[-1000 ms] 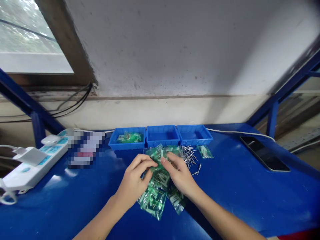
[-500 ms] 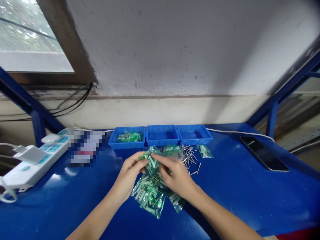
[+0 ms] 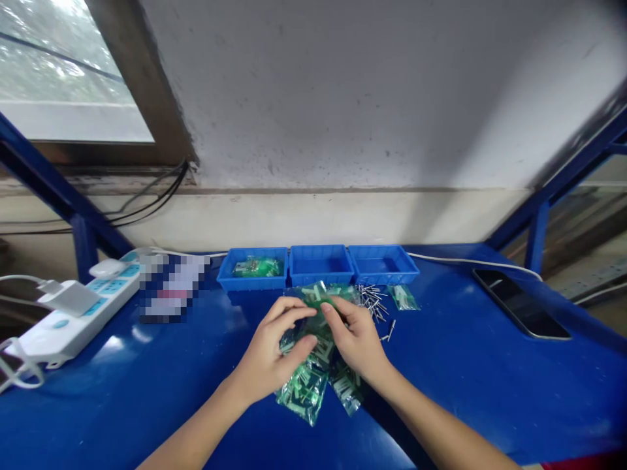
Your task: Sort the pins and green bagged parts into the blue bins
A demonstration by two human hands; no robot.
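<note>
A small clear plastic bag with green and white pieces (image 3: 316, 292) is pinched between the thumb and fingers of my right hand (image 3: 361, 341). My left hand (image 3: 269, 352) is beside it, thumb spread away from the fingers; its fingertips reach the bag's edge without closing on it. Beneath both hands lies a pile of similar bags, among them a front bag (image 3: 304, 395) and a right-hand bag (image 3: 347, 390). My fingers hide part of the pile. Loose metal pins (image 3: 372, 301) lie just past my right hand, near a single flat bag (image 3: 403, 297).
Along the wall stand a left blue tray (image 3: 252, 283) with bagged parts, a middle blue tray (image 3: 321, 280) and a right blue tray (image 3: 385, 277). A white power strip (image 3: 73, 333) and a blurred item (image 3: 174, 287) lie left, a phone (image 3: 522, 303) right.
The bag was lifted toward the left between both hands, then came back to the right over the pile. My left thumb and fingers have moved apart; my right hand keeps its pinch.
</note>
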